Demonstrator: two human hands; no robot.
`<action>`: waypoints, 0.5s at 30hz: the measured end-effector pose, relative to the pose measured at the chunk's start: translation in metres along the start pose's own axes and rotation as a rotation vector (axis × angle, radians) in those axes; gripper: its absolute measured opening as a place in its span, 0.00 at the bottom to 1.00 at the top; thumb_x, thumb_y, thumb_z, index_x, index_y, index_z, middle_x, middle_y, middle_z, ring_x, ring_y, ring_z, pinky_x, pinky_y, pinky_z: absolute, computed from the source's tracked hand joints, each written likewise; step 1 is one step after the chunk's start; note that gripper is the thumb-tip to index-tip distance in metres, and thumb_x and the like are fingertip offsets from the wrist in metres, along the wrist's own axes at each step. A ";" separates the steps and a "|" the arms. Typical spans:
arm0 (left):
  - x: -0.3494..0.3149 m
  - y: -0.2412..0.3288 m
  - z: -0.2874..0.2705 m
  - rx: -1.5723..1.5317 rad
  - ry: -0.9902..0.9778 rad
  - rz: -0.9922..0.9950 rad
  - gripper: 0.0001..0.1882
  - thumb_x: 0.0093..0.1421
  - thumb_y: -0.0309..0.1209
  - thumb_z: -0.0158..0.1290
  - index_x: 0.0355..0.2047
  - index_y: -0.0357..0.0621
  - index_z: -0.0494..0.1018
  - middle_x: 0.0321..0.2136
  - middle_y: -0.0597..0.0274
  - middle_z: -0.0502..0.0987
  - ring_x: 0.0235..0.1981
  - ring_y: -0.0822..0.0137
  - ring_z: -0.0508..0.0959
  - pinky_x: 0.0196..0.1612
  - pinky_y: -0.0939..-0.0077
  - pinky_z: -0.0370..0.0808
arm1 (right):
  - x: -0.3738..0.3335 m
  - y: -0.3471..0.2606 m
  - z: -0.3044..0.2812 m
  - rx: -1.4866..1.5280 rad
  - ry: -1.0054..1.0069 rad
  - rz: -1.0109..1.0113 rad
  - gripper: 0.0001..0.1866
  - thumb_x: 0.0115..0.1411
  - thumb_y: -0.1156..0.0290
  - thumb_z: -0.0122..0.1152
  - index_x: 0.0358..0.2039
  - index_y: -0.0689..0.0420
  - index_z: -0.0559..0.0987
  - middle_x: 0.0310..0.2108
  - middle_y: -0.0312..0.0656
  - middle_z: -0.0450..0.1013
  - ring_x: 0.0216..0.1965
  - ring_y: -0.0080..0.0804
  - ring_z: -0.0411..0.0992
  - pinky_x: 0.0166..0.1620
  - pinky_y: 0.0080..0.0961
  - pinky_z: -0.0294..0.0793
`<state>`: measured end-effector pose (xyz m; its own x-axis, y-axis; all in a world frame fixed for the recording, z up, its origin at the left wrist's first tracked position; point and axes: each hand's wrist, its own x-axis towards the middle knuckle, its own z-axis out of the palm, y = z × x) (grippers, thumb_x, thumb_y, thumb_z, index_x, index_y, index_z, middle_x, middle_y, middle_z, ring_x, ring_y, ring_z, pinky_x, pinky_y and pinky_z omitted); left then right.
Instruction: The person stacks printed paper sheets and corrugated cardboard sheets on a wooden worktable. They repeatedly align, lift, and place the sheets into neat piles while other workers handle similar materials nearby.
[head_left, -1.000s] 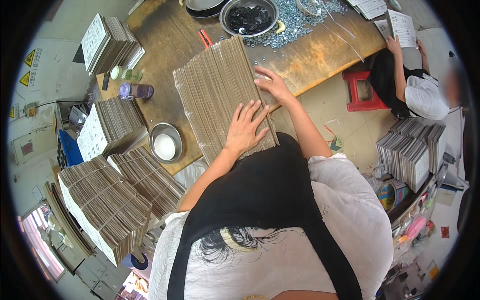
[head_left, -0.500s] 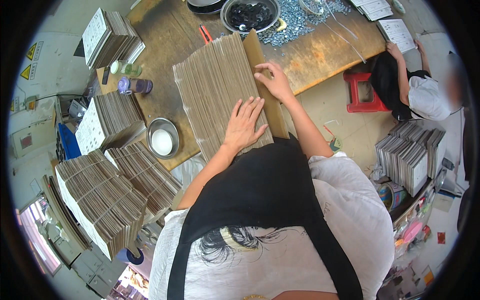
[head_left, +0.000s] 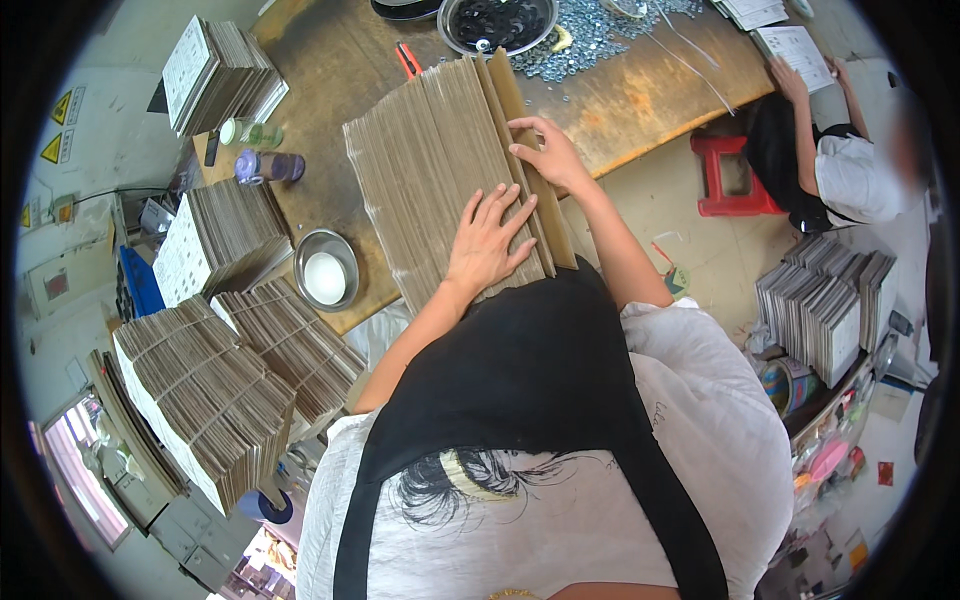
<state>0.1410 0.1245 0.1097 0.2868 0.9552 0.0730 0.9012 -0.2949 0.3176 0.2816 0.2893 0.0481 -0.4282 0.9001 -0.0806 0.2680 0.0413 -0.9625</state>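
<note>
A long row of brown-grey cardboard sheets [head_left: 425, 170] stands on edge, packed tightly, on the table in front of me. My left hand [head_left: 490, 240] lies on its top edges near the right end, fingers spread. At that end a few sheets lean away from the row with narrow gaps between them. The outermost cardboard sheet [head_left: 548, 205] tilts right and shows its plain brown face. My right hand [head_left: 550, 157] is at the upper edges of these loose sheets, with bent fingers and thumb on an edge; how many sheets it holds is hidden.
The wooden table [head_left: 640, 110] carries a metal bowl of black pieces [head_left: 497, 25], scattered small shiny pieces [head_left: 590, 40], a red cutter [head_left: 408, 60], bottles [head_left: 270, 167] and a bowl [head_left: 325, 275]. Strapped cardboard stacks [head_left: 205, 390] stand left. Another person sits right by a red stool [head_left: 725, 175].
Another sheet edge has come apart from the row's right end and leans right. My right hand stays at the sheets' upper edges; my left hand's fingers have shifted slightly.
</note>
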 end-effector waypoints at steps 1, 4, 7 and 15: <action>0.000 0.000 -0.001 0.000 0.000 0.001 0.33 0.62 0.47 0.57 0.67 0.59 0.65 0.63 0.56 0.66 0.68 0.55 0.61 0.72 0.50 0.53 | -0.001 -0.003 0.001 -0.006 -0.001 0.019 0.23 0.56 0.67 0.70 0.53 0.48 0.79 0.53 0.46 0.72 0.56 0.43 0.69 0.58 0.34 0.69; 0.001 0.000 -0.001 0.016 -0.001 0.022 0.34 0.62 0.47 0.57 0.67 0.56 0.64 0.64 0.56 0.66 0.68 0.55 0.61 0.72 0.51 0.52 | -0.003 -0.003 0.006 0.181 0.092 -0.055 0.22 0.56 0.67 0.70 0.53 0.46 0.80 0.56 0.49 0.69 0.59 0.45 0.68 0.59 0.35 0.69; 0.001 0.001 -0.001 -0.031 0.012 -0.003 0.36 0.62 0.46 0.57 0.67 0.49 0.64 0.65 0.56 0.65 0.69 0.55 0.61 0.72 0.51 0.52 | -0.007 -0.004 0.009 -0.162 0.156 -0.098 0.21 0.57 0.68 0.69 0.52 0.49 0.80 0.56 0.45 0.70 0.62 0.44 0.67 0.62 0.37 0.67; -0.006 -0.005 0.007 -0.009 0.043 0.018 0.34 0.61 0.40 0.56 0.66 0.42 0.64 0.68 0.57 0.63 0.70 0.59 0.61 0.72 0.55 0.53 | -0.008 -0.006 0.009 -0.092 0.036 -0.083 0.21 0.55 0.64 0.72 0.51 0.48 0.81 0.52 0.46 0.73 0.60 0.46 0.66 0.64 0.37 0.65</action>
<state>0.1371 0.1202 0.1007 0.2887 0.9500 0.1193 0.8929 -0.3121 0.3245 0.2753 0.2781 0.0518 -0.4212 0.9069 0.0098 0.3113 0.1547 -0.9376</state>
